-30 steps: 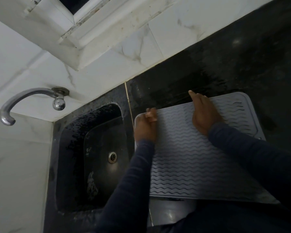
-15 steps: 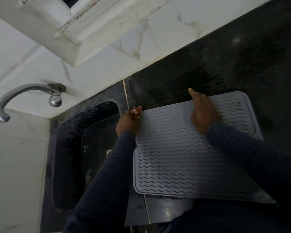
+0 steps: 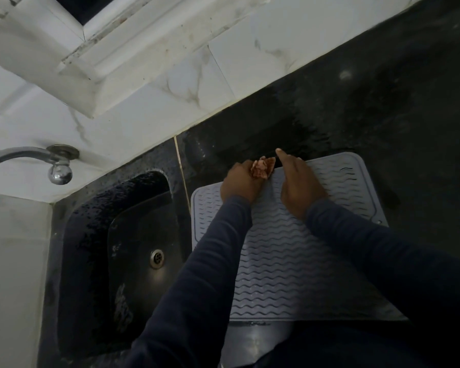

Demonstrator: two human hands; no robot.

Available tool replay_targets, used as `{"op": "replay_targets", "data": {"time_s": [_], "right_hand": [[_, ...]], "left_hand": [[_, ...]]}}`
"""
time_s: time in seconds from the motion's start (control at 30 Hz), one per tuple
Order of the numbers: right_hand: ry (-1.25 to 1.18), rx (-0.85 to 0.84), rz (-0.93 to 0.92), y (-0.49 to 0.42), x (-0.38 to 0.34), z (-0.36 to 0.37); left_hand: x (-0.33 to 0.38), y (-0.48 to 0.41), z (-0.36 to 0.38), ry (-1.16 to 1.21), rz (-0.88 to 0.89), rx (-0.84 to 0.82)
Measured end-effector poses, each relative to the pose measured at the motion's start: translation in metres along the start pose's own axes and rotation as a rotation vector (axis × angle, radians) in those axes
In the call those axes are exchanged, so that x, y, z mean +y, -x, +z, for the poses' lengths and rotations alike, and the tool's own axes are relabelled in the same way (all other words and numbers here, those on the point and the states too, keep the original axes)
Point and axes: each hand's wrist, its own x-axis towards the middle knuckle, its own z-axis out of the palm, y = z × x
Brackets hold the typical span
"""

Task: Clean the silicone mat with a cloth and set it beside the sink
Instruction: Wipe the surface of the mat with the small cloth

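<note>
Head view. Grey mat [image 3: 290,261], wavy ribs, lies flat on the dark counter [image 3: 383,102], just right of the sink [image 3: 91,235]; its near edge overhangs the counter front. Left hand [image 3: 239,183] at the mat's far edge, fingers curled round a small bunched pinkish cloth [image 3: 262,167], cloth on the mat rim. Right hand [image 3: 300,187] just beside it, palm down on the mat, fingers straight, holding nothing. Both sleeves dark. Counter behind the mat looks wet. Drain [image 3: 156,258] in the sink floor; tap [image 3: 24,155] on the tiled wall above.
</note>
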Motion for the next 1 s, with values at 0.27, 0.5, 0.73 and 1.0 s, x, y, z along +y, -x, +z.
{"op": "replay_targets", "data": {"time_s": [0.27, 0.5, 0.73, 1.0], "right_hand": [[0.003, -0.014, 0.023, -0.001, 0.0, 0.0], [0.01, 0.011, -0.003, -0.004, 0.008, 0.006], [0.017, 0.008, 0.004, -0.003, 0.005, 0.005], [-0.029, 0.05, -0.042, -0.003, 0.005, 0.003]], "left_hand": [[-0.045, -0.003, -0.024, -0.001, -0.199, 0.042], [-0.1, 0.008, -0.039, -0.144, -0.299, 0.126], [-0.121, 0.016, -0.049, -0.251, -0.321, 0.152], [0.008, 0.059, 0.012, 0.161, 0.092, 0.115]]}}
